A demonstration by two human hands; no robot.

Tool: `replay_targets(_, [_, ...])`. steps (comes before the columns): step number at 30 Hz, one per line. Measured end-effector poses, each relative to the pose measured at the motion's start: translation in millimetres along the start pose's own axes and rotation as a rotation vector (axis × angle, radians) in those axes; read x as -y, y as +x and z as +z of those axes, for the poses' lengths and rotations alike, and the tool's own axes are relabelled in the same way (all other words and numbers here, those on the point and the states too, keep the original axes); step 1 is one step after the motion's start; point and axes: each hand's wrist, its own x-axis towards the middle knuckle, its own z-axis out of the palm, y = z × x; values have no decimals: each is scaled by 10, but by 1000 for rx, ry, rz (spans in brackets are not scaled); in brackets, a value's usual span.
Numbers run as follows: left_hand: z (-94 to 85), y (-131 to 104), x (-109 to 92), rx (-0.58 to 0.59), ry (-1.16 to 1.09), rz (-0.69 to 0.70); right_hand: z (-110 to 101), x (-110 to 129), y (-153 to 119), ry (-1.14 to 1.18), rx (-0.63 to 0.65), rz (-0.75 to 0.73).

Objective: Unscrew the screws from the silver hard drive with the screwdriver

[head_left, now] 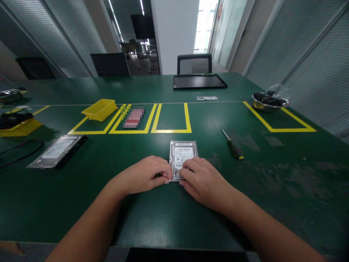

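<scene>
A silver hard drive (183,149) with a white label lies flat on the green table in front of me. My left hand (149,174) is closed at its near left corner, thumb and fingers pinched together on the edge. Across the near right part of the drive lies my right hand (200,178), its fingers curled on the top face and its thumb by the near edge. A screwdriver (233,145) with a black and yellow handle rests to the right, apart from both hands. To the left is a second, larger hard drive (58,150).
Yellow tape (171,131) marks boxes on the table. A yellow tray (100,110) stands at the left, near a pixelated reddish item (134,118). Another yellow tray (23,128) holds dark items. A metal bowl (268,105) stands right; a black-framed panel (200,82) lies at the back.
</scene>
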Motion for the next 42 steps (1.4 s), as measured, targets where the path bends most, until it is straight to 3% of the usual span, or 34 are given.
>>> replay_targets(42, [59,26,11,-28,-116,-47,-20,7,-1,-18,34,12])
